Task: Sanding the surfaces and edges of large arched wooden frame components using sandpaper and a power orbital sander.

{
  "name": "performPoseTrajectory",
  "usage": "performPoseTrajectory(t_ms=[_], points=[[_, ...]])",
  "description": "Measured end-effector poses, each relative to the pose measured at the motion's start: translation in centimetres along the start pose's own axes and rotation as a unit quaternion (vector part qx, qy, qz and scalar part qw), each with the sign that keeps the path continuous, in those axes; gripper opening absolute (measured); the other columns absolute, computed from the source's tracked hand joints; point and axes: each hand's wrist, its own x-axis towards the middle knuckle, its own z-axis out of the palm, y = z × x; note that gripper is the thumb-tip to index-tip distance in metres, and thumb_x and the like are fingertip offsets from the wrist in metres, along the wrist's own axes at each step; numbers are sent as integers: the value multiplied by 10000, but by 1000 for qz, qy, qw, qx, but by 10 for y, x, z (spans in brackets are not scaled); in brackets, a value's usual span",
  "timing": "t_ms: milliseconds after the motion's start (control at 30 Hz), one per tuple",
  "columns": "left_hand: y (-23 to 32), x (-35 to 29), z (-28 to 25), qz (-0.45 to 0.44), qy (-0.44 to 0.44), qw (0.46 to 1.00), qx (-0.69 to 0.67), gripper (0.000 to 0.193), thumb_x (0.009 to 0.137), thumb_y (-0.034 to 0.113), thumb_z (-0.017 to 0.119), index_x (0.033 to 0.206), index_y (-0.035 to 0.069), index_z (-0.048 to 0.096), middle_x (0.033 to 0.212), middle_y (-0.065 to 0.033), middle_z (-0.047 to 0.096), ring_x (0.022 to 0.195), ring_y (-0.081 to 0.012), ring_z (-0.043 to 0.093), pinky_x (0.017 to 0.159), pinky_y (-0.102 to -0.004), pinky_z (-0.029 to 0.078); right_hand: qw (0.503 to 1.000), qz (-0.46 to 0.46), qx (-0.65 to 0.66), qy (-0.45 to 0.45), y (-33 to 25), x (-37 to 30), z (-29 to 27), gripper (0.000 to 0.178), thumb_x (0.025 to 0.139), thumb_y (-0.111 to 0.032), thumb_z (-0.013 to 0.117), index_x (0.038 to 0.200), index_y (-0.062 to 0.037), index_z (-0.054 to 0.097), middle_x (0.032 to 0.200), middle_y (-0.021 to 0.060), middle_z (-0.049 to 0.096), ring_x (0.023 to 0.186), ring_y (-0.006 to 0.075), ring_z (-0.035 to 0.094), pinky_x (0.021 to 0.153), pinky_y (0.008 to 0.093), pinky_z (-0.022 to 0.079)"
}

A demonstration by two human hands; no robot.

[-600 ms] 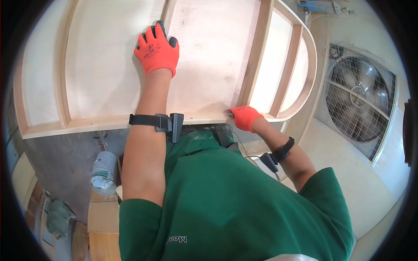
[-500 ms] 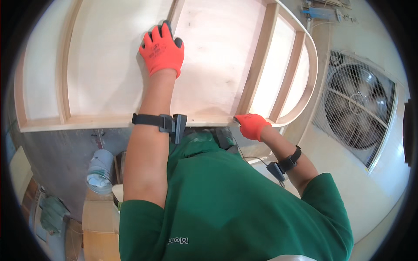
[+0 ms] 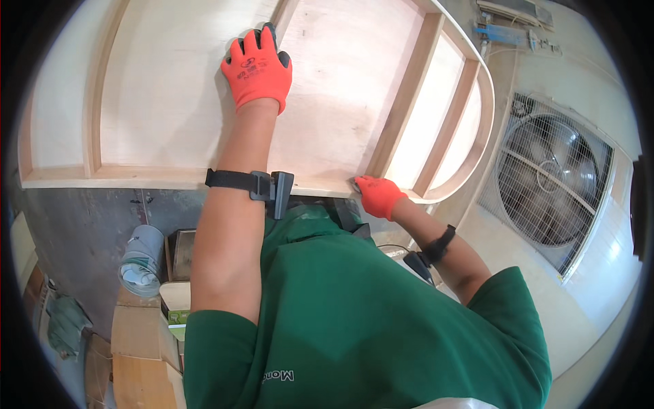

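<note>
A large shallow wooden frame [image 3: 409, 92] with a pale panel, several crossbars and a rounded right end stretches out in front of me. My left hand [image 3: 257, 71], in a red glove with dark fingertips, is closed around a middle crossbar [image 3: 286, 12], its thumb on the right side. Beneath that hand and forearm the rest of the bar is hidden. Down at the frame's near rim [image 3: 320, 185], my right hand [image 3: 380, 196], gloved the same way, grips the edge close to the foot of another crossbar [image 3: 407, 95]. Its fingertips are partly hidden.
A big caged fan [image 3: 553, 178] is set in the wall at right, with blue equipment [image 3: 503, 34] above it. Lower left are a white bucket [image 3: 143, 255], cardboard boxes [image 3: 139, 334] and a green cloth [image 3: 68, 326]. Black strapped devices [image 3: 276, 194] sit on both forearms.
The view has tilted slightly, so the frame's left end sits higher and the fan lower. My right hand appears a little further left; both hands keep their hold.
</note>
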Motion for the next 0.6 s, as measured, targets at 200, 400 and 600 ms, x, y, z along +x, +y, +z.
performPoseTrajectory(t_ms=[200, 400, 600], points=[[-2, -1, 4, -10, -10, 1000, 12, 633, 899, 432, 615, 1451, 198, 412, 1454, -23, 442, 1367, -265, 355, 1088, -507, 329, 997, -65, 0, 33, 16, 2, -4, 454, 864, -105, 492, 1311, -53, 545, 1304, 175, 596, 1200, 324, 573, 993, 399, 464], [1, -1, 0, -25, 12, 999, 44, 641, 900, 457, 614, 1449, 187, 425, 1447, -11, 458, 1350, -235, 390, 1099, -450, 335, 957, -130, 148, -213, 60, -30, -108, 441, 880, -156, 539, 1312, -84, 593, 910, 110, 717, 661, 193, 686, 631, 349, 560], [4, -7, 2, 23, 87, 996, 4, 549, 872, 282, 623, 1369, 92, 489, 1245, -117, 549, 1181, -297, 493, 981, -443, 410, 962, -265, 38, 47, 84, 16, -165, 329, 922, -149, 584, 1249, -138, 624, 1041, 110, 685, 900, 235, 683, 792, 365, 539]])
